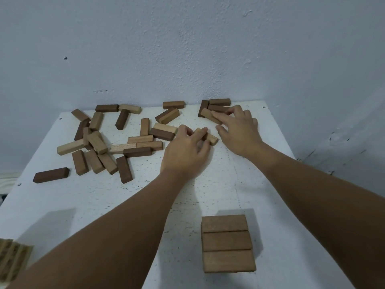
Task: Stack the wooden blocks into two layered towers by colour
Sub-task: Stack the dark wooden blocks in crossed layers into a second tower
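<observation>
At the bottom left edge, a pale tower (12,258) of light blocks shows only partly, cut off by the frame. Beyond it, a loose scatter of blocks (98,142) in light, mid and dark brown lies across the far left of the white surface (83,195). The left hand (185,152) reaches over the middle, its fingers (203,132) curled around a light brown block (211,138) that lies flat. Near the front, right of centre, stands a brown tower (228,244) with three blocks side by side on top. The right hand (239,130) rests its fingers on a tan block (209,115) in a small cluster (217,106) against the wall, thumb spread wide.
</observation>
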`<state>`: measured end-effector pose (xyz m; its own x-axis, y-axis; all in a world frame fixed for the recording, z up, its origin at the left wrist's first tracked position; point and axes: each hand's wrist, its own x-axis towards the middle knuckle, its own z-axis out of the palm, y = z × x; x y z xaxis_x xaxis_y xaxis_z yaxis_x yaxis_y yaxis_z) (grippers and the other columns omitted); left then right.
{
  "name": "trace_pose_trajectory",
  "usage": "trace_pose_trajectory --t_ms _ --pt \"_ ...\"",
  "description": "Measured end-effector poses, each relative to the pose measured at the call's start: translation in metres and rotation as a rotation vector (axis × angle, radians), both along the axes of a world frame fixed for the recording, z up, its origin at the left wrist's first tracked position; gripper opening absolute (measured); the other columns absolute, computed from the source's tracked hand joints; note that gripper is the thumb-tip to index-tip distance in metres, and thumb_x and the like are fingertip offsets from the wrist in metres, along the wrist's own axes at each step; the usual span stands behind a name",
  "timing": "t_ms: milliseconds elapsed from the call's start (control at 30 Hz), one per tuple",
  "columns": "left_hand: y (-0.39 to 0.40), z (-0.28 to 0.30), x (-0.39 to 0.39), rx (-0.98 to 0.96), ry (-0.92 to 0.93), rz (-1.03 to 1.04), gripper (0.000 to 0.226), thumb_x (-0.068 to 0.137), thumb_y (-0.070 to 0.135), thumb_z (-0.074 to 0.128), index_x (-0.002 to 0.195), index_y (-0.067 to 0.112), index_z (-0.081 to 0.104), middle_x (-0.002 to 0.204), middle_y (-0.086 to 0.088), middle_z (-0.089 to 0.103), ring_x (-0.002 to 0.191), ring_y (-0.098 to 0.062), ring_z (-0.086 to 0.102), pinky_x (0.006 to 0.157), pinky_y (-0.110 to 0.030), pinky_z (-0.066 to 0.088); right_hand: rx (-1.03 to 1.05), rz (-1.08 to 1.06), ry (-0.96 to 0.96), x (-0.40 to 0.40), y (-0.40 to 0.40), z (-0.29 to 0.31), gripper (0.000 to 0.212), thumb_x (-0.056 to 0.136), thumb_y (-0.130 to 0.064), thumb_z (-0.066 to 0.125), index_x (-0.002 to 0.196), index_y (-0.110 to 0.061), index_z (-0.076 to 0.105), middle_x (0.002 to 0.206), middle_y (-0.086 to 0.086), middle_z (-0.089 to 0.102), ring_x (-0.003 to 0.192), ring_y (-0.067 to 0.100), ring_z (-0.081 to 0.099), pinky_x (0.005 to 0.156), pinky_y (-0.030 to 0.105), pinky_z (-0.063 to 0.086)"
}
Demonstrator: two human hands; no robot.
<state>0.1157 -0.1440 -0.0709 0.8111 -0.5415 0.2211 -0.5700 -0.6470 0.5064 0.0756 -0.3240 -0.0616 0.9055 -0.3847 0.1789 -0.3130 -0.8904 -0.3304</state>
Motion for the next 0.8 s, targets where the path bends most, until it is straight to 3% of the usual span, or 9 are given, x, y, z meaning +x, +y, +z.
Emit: trace_pose_trajectory --t_ms 100,200,367,433,500,600,700,800 --pt "0.0 -0.001 0.001 0.002 0.013 0.008 0.055 0.098 0.066 0.05 0.147 0.04 0.053 0.121 0.006 0.043 0.095 -0.014 0.058 0.078 -0.03 0.046 0.092 0.009 -0.088 -0.008 0.005 -0.002 0.029 0.104 -0.042 0.052 0.128 -0.042 0.068 0.128 -0.005 0.056 0.12 0.024 0.046 0.096 0.038 0.029" --pt "0.0 -0.001 0.001 0.012 0.036 -0.004 0.066 0.094 0.073 0.053 0.151 0.04 0.046 0.123 0.006 0.043 0.096 -0.013 0.057 0.078 -0.029 0.045 0.157 0.056 -0.136 -0.016 0.011 -0.004 0.023 0.102 -0.041 0.053 0.113 -0.039 0.074 0.109 -0.014 0.067 0.111 0.016 0.052 0.092 0.032 0.023" --pt "0.001 -0.001 0.001 -0.007 0.035 -0.012 0.065 0.093 0.069 0.057 0.15 0.039 0.048 0.124 0.005 0.045 0.098 -0.015 0.057 0.077 -0.03 0.046 0.334 -0.002 -0.169 -0.013 0.015 0.001 0.017 0.101 -0.038 0.057 0.11 -0.037 0.071 0.082 -0.018 0.069 0.085 0.004 0.061 0.102 0.039 0.037" --pt "0.0 -0.001 0.001 -0.003 0.029 -0.012 0.061 0.095 0.068 0.056 0.148 0.039 0.05 0.124 0.005 0.044 0.1 -0.015 0.057 0.078 -0.029 0.045 0.347 -0.051 -0.115 -0.007 0.011 0.006 0.028 0.103 -0.037 0.053 0.13 -0.036 0.061 0.085 -0.014 0.066 0.089 0.011 0.062 0.104 0.044 0.04" --pt "0.001 -0.001 0.002 0.002 0.031 -0.008 0.059 0.096 0.067 0.055 0.148 0.04 0.05 0.125 0.005 0.044 0.101 -0.014 0.055 0.08 -0.029 0.044 0.279 -0.079 0.024 0.0 0.005 0.012 0.05 0.105 -0.034 0.048 0.154 -0.035 0.038 0.098 -0.005 0.068 0.105 0.024 0.062 0.103 0.048 0.04" --pt "0.001 -0.001 0.003 -0.006 0.032 -0.009 0.058 0.096 0.066 0.056 0.147 0.039 0.052 0.125 0.004 0.044 0.1 -0.015 0.056 0.081 -0.029 0.044 0.239 -0.102 0.209 0.012 -0.003 0.021 0.069 0.103 -0.033 0.044 0.164 -0.033 0.009 0.104 0.003 0.064 0.111 0.032 0.058 0.101 0.05 0.038" --pt "0.002 0.0 0.002 -0.016 0.025 -0.014 0.056 0.096 0.064 0.058 0.146 0.038 0.054 0.126 0.004 0.044 0.101 -0.017 0.058 0.08 -0.029 0.044 0.212 -0.131 0.308 0.021 -0.003 0.028 0.063 0.102 -0.032 0.043 0.161 -0.028 0.022 0.13 0.008 0.061 0.12 0.032 0.054 0.105 0.049 0.038" --pt "0.002 0.0 0.001 -0.025 0.034 -0.02 0.054 0.096 0.062 0.059 0.144 0.037 0.056 0.14 0.002 0.041 0.106 -0.021 0.061 0.084 -0.031 0.048 0.165 -0.156 0.217 0.02 0.0 0.025 0.035 0.1 -0.032 0.046 0.133 -0.02 0.049 0.118 0.008 0.065 0.102 0.029 0.056 0.095 0.045 0.045"
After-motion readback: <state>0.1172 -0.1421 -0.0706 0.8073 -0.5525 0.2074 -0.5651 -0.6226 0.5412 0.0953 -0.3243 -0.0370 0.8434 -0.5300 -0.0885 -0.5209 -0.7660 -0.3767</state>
